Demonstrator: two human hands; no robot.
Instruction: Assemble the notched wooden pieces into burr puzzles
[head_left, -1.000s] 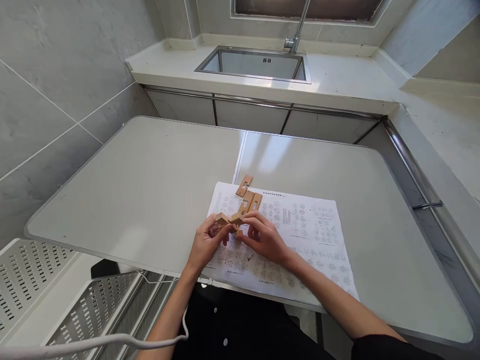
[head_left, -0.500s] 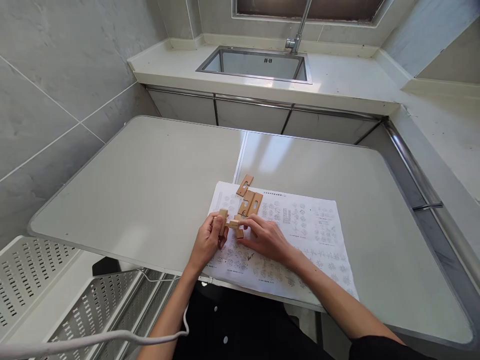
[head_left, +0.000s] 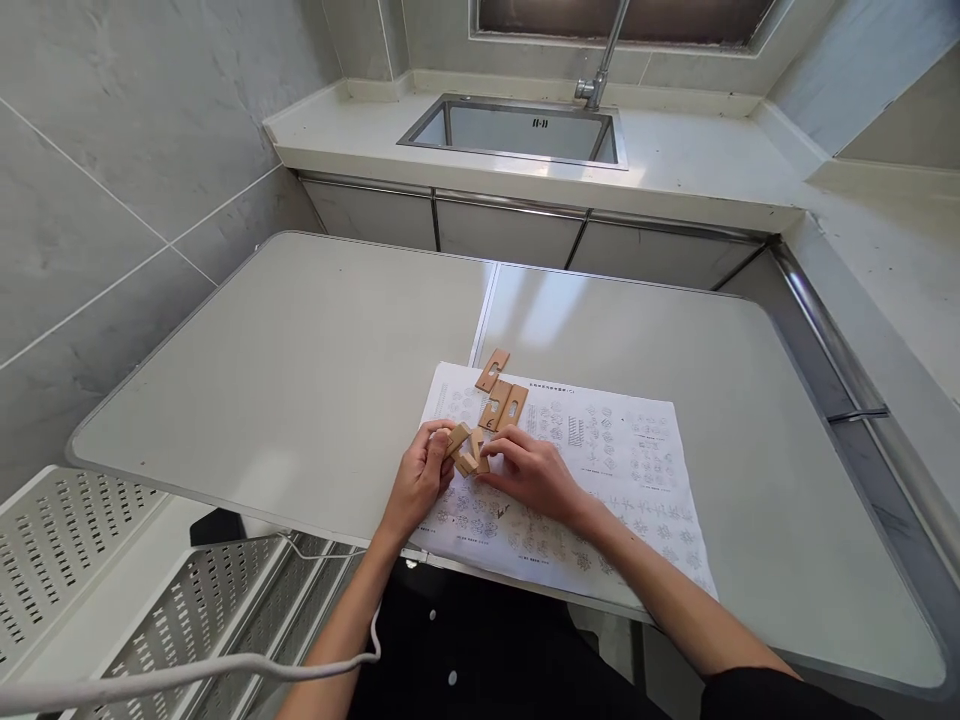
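Observation:
Between thumb and fingers, my left hand (head_left: 421, 474) grips a light wooden puzzle piece (head_left: 457, 438), tilted up to the right. My right hand (head_left: 531, 470) pinches another wooden puzzle piece (head_left: 478, 446) from the right side. A short wooden block (head_left: 466, 465) sits between the two hands at their fingertips; whether it is joined to either piece I cannot tell. Both hands are over a printed instruction sheet (head_left: 600, 480) covered in small diagrams. Just beyond the fingers lie flat slotted wooden pieces, among them a slotted plate (head_left: 513, 406) and a notched plate (head_left: 493, 369).
The sheet lies on a pale folding table (head_left: 315, 350) with a seam down its middle. Past the table stand a counter with a sink (head_left: 517, 130) and a faucet (head_left: 596, 85). A white cable (head_left: 247, 664) crosses the lower left, near perforated racks (head_left: 142, 640).
The piece in my left hand has turned from upright to a rightward slant. The right-hand piece has swung more upright, and the short block now sits lower between the hands.

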